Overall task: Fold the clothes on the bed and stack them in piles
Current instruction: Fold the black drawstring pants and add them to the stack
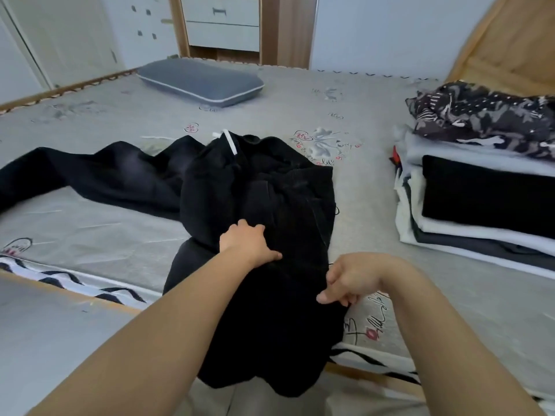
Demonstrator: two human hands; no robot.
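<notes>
— At bed's near edge: where's the black garment?
— Under both my hands, long axis running away from me. Left hand grips mid-cloth; right hand pinches its right edge, nearer me.

One camera only, worn on the person's head, looking forward and steeply down across the bed from its near edge. It sits close: both forearms enter from the bottom of the frame. The wide lens bends straight lines (the bed rail curves) and takes in the drawers at upper centre.
</notes>
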